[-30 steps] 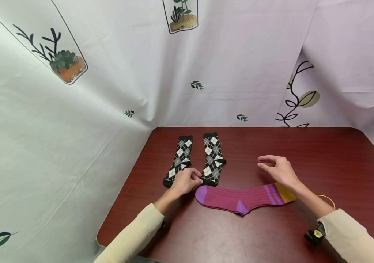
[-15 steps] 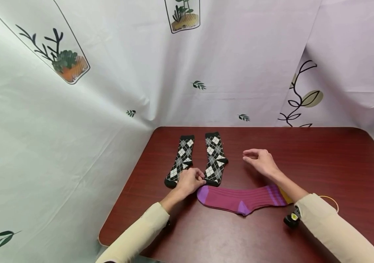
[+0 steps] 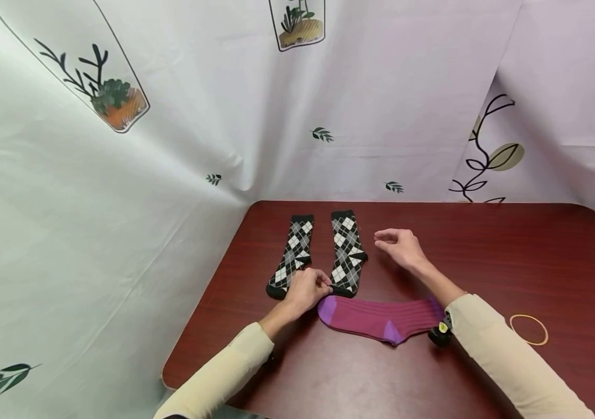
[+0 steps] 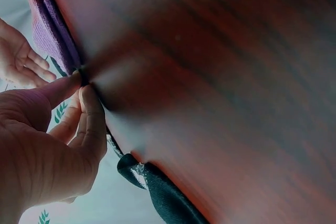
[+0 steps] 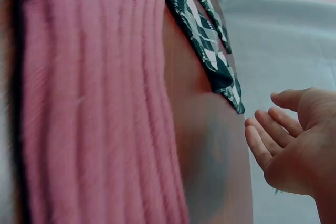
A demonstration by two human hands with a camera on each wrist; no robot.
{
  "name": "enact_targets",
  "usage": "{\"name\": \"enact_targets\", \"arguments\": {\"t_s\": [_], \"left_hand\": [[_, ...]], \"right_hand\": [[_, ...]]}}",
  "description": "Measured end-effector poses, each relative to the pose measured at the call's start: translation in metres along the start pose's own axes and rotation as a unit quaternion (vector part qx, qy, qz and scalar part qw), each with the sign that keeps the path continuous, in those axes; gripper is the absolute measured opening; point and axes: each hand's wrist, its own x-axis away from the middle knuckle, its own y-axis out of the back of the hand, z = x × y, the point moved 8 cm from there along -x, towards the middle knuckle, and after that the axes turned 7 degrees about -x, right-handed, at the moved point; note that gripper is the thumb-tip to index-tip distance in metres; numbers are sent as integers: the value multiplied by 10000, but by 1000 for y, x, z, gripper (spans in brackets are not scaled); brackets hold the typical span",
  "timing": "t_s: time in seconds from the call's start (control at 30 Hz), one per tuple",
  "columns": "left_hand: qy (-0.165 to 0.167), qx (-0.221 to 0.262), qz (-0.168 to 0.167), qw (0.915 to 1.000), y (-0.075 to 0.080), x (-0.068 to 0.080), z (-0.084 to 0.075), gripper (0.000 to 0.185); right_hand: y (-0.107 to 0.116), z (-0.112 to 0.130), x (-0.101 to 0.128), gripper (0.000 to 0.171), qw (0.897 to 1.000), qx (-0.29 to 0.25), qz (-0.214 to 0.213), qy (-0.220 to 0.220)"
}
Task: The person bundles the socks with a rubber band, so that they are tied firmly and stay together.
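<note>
Two black, white and grey argyle socks lie flat side by side, the right argyle sock (image 3: 348,247) and the left argyle sock (image 3: 294,247). My left hand (image 3: 305,289) pinches the black toe of the right one between thumb and fingertips; its wrist lies over the left sock's foot end. My right hand (image 3: 401,247) hovers to the right of the right argyle sock, fingers loosely bent and holding nothing. Below lies a magenta sock (image 3: 365,317) with purple toe and heel; my right forearm hides its cuff. The right wrist view shows its ribbed leg (image 5: 100,103) close up.
A thin yellow ring, like a rubber band (image 3: 525,315), lies on the reddish-brown table (image 3: 512,250) right of my right forearm. White printed cloth (image 3: 381,105) hangs behind and along the table's left side.
My right hand has moved left and away from me, from above the magenta sock's cuff towards the right argyle sock. My left hand keeps its pinch. The view has shifted slightly.
</note>
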Motion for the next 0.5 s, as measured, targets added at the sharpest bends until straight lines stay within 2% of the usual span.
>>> {"name": "enact_targets", "arguments": {"t_s": [0.1, 0.27, 0.5], "left_hand": [[35, 51, 60, 10000, -2, 0, 3, 8], [-87, 229, 178, 9995, -4, 1, 8, 5], [-211, 484, 357, 9980, 1, 2, 10, 6]], "right_hand": [[-4, 0, -8, 33, 9999, -118, -26, -112], [-11, 0, -19, 33, 9992, -266, -42, -281], [-19, -2, -34, 33, 9989, -301, -87, -337]]}}
